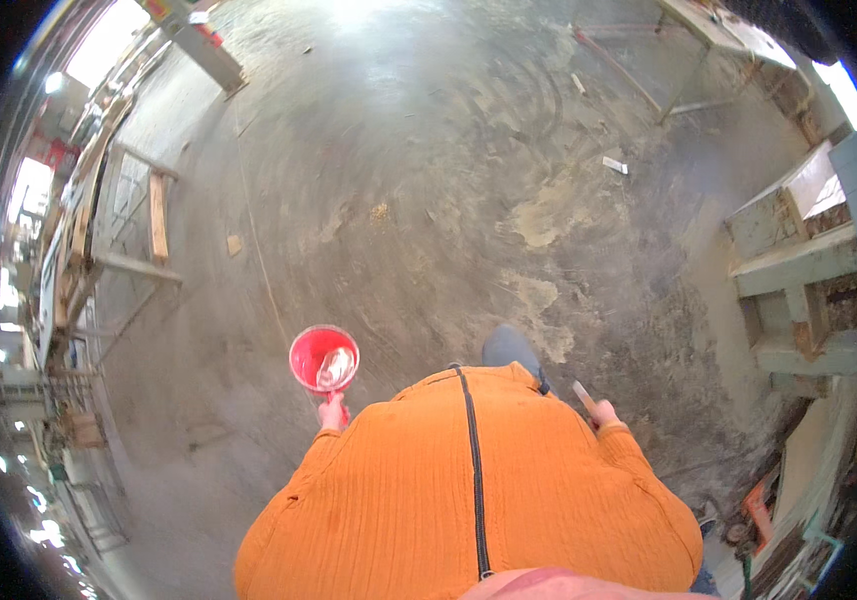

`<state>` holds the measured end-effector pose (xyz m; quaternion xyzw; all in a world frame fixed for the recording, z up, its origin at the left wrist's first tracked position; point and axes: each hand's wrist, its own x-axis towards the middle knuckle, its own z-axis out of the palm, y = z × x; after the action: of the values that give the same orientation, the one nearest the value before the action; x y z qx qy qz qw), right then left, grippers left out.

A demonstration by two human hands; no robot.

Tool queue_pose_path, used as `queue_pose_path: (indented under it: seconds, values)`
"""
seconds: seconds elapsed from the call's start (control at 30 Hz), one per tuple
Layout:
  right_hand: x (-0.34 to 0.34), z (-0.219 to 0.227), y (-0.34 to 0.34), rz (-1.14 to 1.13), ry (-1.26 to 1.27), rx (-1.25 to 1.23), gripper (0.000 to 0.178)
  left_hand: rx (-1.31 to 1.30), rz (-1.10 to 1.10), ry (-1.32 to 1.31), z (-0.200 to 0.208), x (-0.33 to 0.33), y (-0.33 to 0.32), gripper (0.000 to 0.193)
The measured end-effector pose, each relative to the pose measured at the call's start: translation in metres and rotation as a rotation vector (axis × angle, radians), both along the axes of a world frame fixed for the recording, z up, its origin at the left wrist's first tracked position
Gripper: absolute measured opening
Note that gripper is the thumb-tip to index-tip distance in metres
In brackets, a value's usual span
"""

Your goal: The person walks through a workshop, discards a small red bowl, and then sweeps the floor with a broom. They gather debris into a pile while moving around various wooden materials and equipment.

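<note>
My left hand (332,411) is closed around the handle of a red round pail (301,352), held out low in front of me on the left. Inside the pail lies a whitish, shiny mass (335,368); what it is I cannot make out. My right hand (605,412) is closed on a flat, pale strip-like tool (584,396), which points forward and left. Its exact kind cannot be told at this size. Both forearms are in orange sleeves.
Worn concrete floor (399,250) spreads ahead, with a white scrap (616,165) on it. A metal-framed bench (139,265) with boards stands left. A post (199,50) rises at the far left. Heavy grey machine frames (799,260) line the right, with an orange object (759,510) nearer me.
</note>
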<state>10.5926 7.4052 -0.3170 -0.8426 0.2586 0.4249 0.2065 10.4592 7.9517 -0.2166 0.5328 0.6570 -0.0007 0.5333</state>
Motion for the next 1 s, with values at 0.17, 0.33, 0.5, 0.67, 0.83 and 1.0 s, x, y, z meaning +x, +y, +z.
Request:
queue_pose_path:
  seconds: [0.17, 0.33, 0.5, 0.67, 0.83, 1.0]
  values:
    - [0.061, 0.016, 0.038, 0.123, 0.100, -0.046, 0.024, 0.040, -0.093, -0.220, -0.005, 0.199, 0.081, 0.025]
    - [0.294, 0.002, 0.113, 0.156, 0.076, 0.031, 0.046, -0.035, 0.023, -0.318, -0.012, 0.365, 0.111, 0.026]
    - [0.591, 0.020, 0.225, 0.272, -0.539, 0.107, 0.027, -0.049, -0.026, -0.221, -0.003, 0.493, 0.141, 0.026]
    - [0.828, 0.066, 0.326, 0.263, -0.786, 0.276, 0.030, -0.109, -0.057, -0.087, -0.011, 0.597, 0.173, 0.029]
    - [0.935, 0.031, 0.341, 0.222, -0.751, 0.090, 0.030, 0.072, -0.266, 0.131, -0.007, 0.753, 0.228, 0.028]
    - [0.930, -0.011, 0.325, -0.036, -0.247, -0.026, 0.037, 0.234, -0.386, 0.159, -0.007, 0.927, 0.309, 0.028]
